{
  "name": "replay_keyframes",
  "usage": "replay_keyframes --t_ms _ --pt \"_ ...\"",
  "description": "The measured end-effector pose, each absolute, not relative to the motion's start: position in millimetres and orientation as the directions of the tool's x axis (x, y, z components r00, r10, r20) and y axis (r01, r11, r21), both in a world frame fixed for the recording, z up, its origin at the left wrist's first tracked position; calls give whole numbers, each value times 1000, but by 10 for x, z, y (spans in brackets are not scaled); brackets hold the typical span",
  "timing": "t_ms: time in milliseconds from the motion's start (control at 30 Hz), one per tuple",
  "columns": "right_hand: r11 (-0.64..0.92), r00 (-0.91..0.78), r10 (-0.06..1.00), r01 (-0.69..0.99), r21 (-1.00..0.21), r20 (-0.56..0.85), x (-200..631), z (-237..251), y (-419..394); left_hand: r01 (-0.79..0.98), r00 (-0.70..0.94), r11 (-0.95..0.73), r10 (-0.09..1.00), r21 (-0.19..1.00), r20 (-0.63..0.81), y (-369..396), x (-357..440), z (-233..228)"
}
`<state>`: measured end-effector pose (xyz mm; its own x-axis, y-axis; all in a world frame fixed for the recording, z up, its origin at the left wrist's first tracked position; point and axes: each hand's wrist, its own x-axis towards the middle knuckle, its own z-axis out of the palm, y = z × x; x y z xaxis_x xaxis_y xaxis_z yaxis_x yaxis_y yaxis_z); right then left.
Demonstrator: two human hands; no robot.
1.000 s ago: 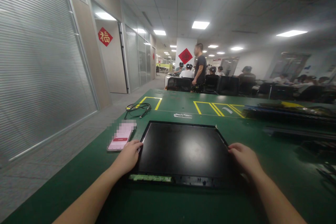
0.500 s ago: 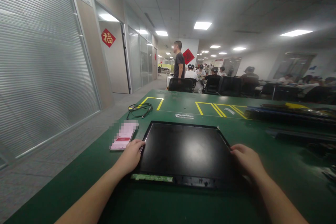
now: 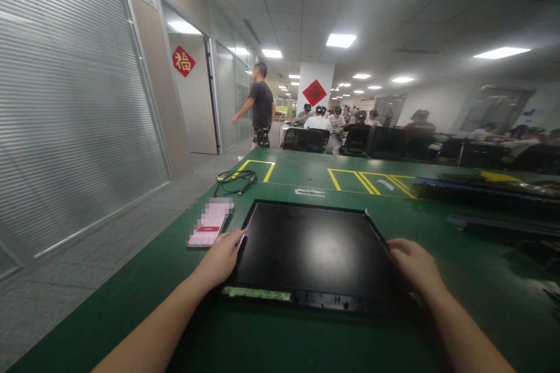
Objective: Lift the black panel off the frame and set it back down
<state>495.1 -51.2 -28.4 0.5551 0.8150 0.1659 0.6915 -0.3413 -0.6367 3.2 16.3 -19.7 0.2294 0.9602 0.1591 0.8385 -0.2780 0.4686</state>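
A black flat display panel [image 3: 312,250] lies in front of me over the green table, its glossy face up. Along its near edge runs a green circuit board strip [image 3: 256,293], beside a dark bare section. My left hand [image 3: 225,256] is closed on the panel's left edge, thumb on top. On the opposite edge, my right hand [image 3: 413,262] grips the frame, with its lower fingers hidden beneath. Close to the left hand lies a phone [image 3: 210,232] with a pinkish screen, partly pixelated.
A coiled black cable [image 3: 236,182] rests at the green table's [image 3: 131,315] far left, near yellow tape outlines [image 3: 354,178]. Dark strip-like parts [image 3: 472,186] are piled at the right. Behind are chairs [image 3: 304,140], seated people and a walking person [image 3: 262,105].
The person in the background has walked to the left. Both of my hands keep their hold on the panel; the whole view has shifted slightly.
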Motion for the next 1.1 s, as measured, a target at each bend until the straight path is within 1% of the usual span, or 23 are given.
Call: replay_keyframes --t_ms 167,333,500,667,733,800,867,967,1100 --pt "-356 504 859 716 -601 92 5036 -401 -453 799 193 -262 964 541 183 182 3 -213" --pt "-351 471 879 747 -565 77 5027 -436 -431 749 179 -255 967 612 184 190 -3 -206" --pt "-354 456 887 766 -537 65 4980 -390 -446 714 132 -192 981 674 140 175 4 -163" --pt "-378 469 882 765 -522 49 4960 -377 -465 646 77 -160 987 746 145 148 21 -86" --pt "-376 470 881 768 -519 56 4958 -376 -470 555 41 -110 994 825 105 130 38 -41" --pt "-374 473 879 766 -523 64 4955 -373 -476 404 21 -45 999 914 40 112 60 6" --pt "-375 473 879 764 -525 62 4950 -368 -481 250 17 19 1000 968 -23 96 83 49" --pt "-375 469 882 769 -518 57 4940 -366 -485 110 5 110 994 988 -111 76 117 102" --pt "-378 477 875 778 -502 80 4941 -380 -480 58 -39 192 981 980 -190 58 153 146"
